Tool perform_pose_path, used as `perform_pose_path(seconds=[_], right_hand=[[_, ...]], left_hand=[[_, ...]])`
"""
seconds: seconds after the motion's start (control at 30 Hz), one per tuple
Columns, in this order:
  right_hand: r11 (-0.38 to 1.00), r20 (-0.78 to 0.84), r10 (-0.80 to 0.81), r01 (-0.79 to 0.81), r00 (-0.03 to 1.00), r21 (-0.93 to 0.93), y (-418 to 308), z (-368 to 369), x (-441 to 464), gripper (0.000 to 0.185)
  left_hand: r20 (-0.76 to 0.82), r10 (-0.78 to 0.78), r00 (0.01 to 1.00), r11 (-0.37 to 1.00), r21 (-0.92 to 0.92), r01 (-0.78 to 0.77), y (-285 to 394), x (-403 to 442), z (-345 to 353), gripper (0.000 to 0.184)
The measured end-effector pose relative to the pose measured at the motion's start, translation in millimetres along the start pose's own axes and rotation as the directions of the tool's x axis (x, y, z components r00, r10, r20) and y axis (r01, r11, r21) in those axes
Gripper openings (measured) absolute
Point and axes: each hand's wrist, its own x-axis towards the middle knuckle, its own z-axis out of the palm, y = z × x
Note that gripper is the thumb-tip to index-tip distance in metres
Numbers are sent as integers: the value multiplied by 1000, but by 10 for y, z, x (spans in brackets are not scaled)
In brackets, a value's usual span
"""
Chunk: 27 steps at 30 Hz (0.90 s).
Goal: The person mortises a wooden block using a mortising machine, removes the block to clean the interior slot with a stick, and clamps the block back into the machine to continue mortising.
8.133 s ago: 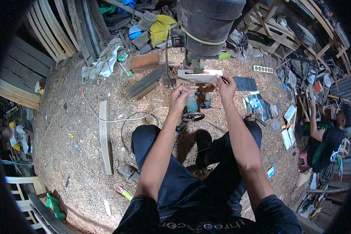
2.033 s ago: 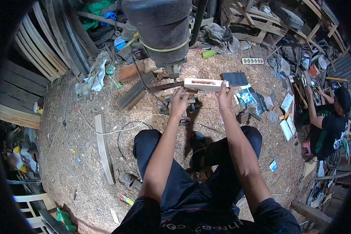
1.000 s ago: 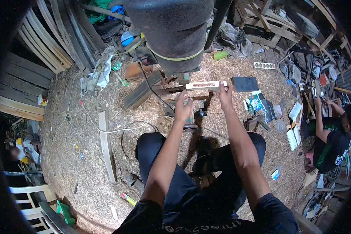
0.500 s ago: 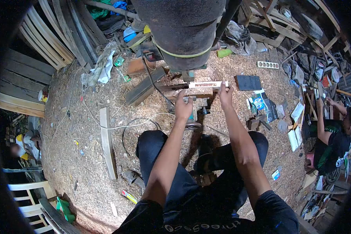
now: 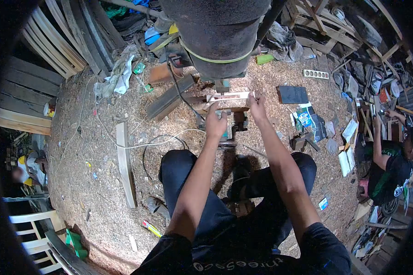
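A pale slotted wooden piece (image 5: 229, 96) lies crosswise under the dark cylindrical machine body (image 5: 218, 41), beneath a metal head (image 5: 222, 85). My right hand (image 5: 257, 109) pinches its right end. My left hand (image 5: 216, 121) is curled just below its left end, with the thumb apart on the near side. Whatever those fingers hold is hidden from view. A wooden strip (image 5: 234, 109) sits between my hands, in front of the slotted piece. Metal machine parts (image 5: 236, 126) show below the strip.
Wood shavings cover the floor. A dark beam (image 5: 170, 97) and cable are left of the machine; a long board (image 5: 125, 160) lies farther left. A black slab (image 5: 293, 95), power strip (image 5: 316, 74) and wrappers lie right. Another person (image 5: 390, 156) works at far right; one sits far left.
The slotted piece has slid left under the machine head, and my right hand has moved left with it. My left hand has stayed nearly in place. The view has shifted slightly.
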Motion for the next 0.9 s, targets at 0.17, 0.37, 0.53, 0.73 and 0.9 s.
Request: perform_pose_path(seconds=[0.17, 0.37, 0.53, 0.73, 0.9], right_hand=[[998, -83, -45, 42, 995, -44, -30, 119, -55, 48], [983, -149, -180, 174, 972, -54, 233, 192, 125, 36], [981, -117, -195, 195, 974, -7, 82, 192, -12, 38], [982, -111, -181, 175, 977, -64, 184, 180, 62, 41], [996, -73, -72, 68, 995, -63, -107, 56, -162, 50]], left_hand=[[1, -7, 1000, 998, 61, 7, 52, -11, -24, 50], [37, 6, 999, 997, 70, -8, 66, 8, -68, 50], [35, -20, 999, 997, 75, 18, 127, -13, -99, 51], [73, -31, 997, 999, 35, 29, 118, -8, -135, 50], [101, -21, 995, 998, 56, 15, 100, -14, -171, 51]])
